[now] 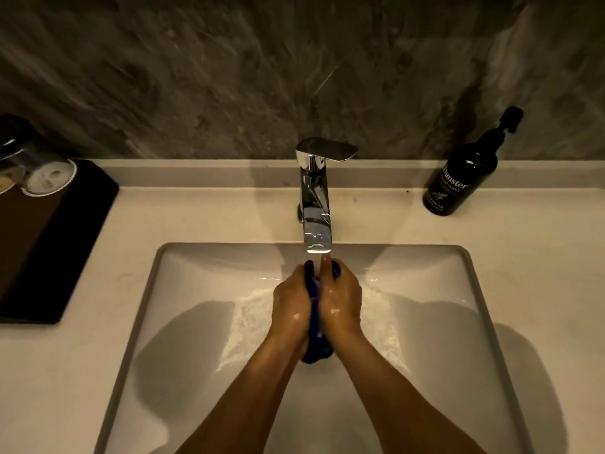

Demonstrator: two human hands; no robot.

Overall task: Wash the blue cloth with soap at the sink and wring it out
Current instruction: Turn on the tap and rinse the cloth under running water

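The blue cloth (316, 350) is bunched into a narrow roll, squeezed between my left hand (292, 306) and my right hand (341, 299). Both hands are wet and pressed together over the middle of the white sink (157, 280). Only strips of the cloth show: a lump below my wrists and small bits near my fingertips. Water runs from the chrome faucet (315, 194) straight onto my fingers and the cloth. A black hand wash bottle (461, 178) with a pump stands on the counter at the back right.
Water spreads foamy and white over the basin floor around my hands. A dark tray (49, 244) lies on the counter at the left, holding upturned glasses (39, 168) with paper covers. A grey stone wall rises behind the counter ledge.
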